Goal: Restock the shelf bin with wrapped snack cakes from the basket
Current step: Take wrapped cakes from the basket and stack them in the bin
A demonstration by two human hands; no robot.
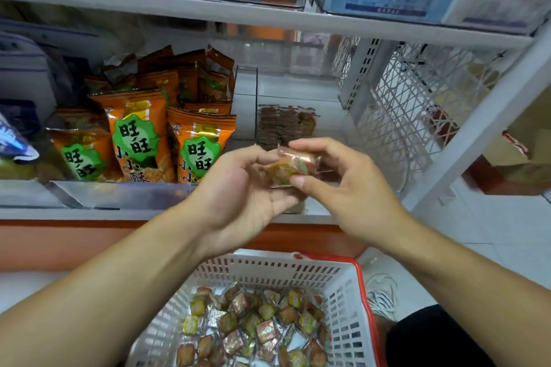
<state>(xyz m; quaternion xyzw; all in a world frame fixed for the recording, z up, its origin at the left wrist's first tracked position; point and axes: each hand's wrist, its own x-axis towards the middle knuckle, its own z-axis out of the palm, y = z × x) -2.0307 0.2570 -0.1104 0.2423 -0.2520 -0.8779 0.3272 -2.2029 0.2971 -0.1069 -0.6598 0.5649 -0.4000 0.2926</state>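
Both hands meet in front of the middle shelf, holding a small stack of wrapped snack cakes between them. My left hand cups the stack from below and the left. My right hand pinches it from the right, thumb in front. Just behind the hands stands the clear shelf bin, with a row of brown wrapped cakes standing on edge at its front left. Below, a white basket with a red rim holds several loose wrapped cakes.
Orange snack bags fill the bin to the left. A white lattice panel and a slanted shelf post close the right side. An upper shelf carries boxes overhead. White floor tiles and a shoe lie right of the basket.
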